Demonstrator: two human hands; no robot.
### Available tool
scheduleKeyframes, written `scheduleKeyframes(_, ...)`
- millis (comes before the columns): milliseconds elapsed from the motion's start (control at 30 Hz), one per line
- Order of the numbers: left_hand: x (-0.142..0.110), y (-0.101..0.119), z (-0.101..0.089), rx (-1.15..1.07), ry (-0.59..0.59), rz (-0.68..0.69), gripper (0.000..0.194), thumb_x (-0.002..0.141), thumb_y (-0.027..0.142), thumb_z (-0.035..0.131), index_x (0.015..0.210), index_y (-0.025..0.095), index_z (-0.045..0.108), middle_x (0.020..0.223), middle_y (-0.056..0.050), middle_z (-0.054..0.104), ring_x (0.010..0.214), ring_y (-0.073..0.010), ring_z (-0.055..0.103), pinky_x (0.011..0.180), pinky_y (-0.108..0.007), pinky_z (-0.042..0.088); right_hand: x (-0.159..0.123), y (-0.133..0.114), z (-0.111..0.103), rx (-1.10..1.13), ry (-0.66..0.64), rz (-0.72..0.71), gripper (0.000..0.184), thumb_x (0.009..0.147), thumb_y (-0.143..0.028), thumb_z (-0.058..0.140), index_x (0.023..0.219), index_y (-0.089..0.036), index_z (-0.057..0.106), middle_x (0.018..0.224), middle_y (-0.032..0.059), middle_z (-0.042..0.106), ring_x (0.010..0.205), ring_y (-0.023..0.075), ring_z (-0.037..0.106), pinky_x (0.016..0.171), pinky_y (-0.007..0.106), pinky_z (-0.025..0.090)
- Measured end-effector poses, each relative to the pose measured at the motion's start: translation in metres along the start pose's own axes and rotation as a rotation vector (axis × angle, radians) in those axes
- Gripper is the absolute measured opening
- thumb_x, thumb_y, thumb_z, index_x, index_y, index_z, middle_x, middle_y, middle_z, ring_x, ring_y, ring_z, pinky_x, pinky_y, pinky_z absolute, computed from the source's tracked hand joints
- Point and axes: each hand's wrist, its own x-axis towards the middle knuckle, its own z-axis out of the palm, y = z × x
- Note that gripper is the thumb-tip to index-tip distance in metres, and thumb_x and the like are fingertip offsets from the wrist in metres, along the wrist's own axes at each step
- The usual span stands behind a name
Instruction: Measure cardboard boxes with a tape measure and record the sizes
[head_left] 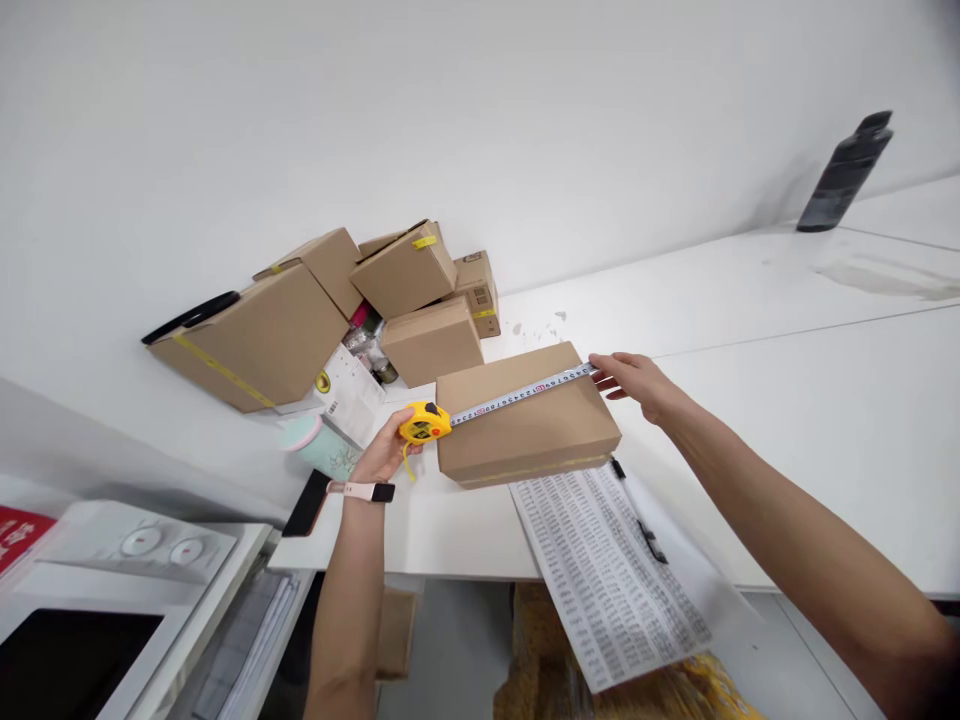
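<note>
In front of me runs a plain white wall (480, 120), evenly lit, with soft shadows only. Below it stretches the broad white desk top (787, 400), made of several panels with thin seams between them. Against the wall on my left sits a loose heap of brown cardboard cartons (315, 300), some bound with yellow tape. Far off to my right a dark slanted object (846, 175) stands on the desk; I cannot tell what it is. Low at my left is a white machine with a dark glass panel (97, 610). Under the desk edge the grey floor (465, 650) shows.
</note>
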Motion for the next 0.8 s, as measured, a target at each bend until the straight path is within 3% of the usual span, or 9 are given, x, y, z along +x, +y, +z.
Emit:
scheduleKeyframes(267,0.017,0.001,-0.007,0.001,-0.026,-0.049,0.038,0.071,0.039,0.076,0.100,0.014,0.070,0.086,-0.007,0.070,0.067,-0.0150,0.060,0.042,-0.019,0.036,0.016,0.029,0.016,-0.002,0.001,-0.005,0.041,0.075,-0.051,0.073,0.064,-0.022,0.047,0.076,0.0039,0.062,0.079,0.0200,0.060,0.067,0.032,0.050)
scheduleKeyframes(400,0.019,0.008,-0.008,0.027,-0.068,-0.055,0.041,0.071,0.040,0.076,0.101,0.013,0.072,0.090,-0.009,0.071,0.066,-0.0141,0.058,0.042,-0.018,0.035,0.017,0.042,0.018,0.013,0.067,-0.169,0.036,0.073,-0.054,0.074,0.085,-0.023,0.060,0.092,0.0050,0.065,0.085,0.0208,0.059,0.069,0.032,0.049)
scheduleKeyframes(567,0.027,0.015,-0.010,0.046,-0.099,-0.031,0.040,0.070,0.040,0.076,0.099,0.012,0.072,0.089,-0.009,0.071,0.065,-0.0134,0.057,0.041,-0.017,0.032,0.017,0.044,0.017,0.018,0.012,-0.295,0.047,0.073,-0.058,0.073,0.106,-0.025,0.065,0.121,0.0080,0.062,0.097,0.0233,0.061,0.075,0.035,0.051)
scheduleKeyframes(800,0.035,0.013,-0.029,0.058,-0.064,-0.001,0.039,0.067,0.043,0.078,0.092,0.013,0.070,0.081,-0.006,0.069,0.059,-0.0115,0.054,0.041,-0.018,0.031,0.019,0.049,0.017,0.053,-0.010,-0.252,0.049,0.072,-0.058,0.076,0.106,-0.025,0.066,0.110,0.0072,0.066,0.091,0.0232,0.063,0.074,0.035,0.052)
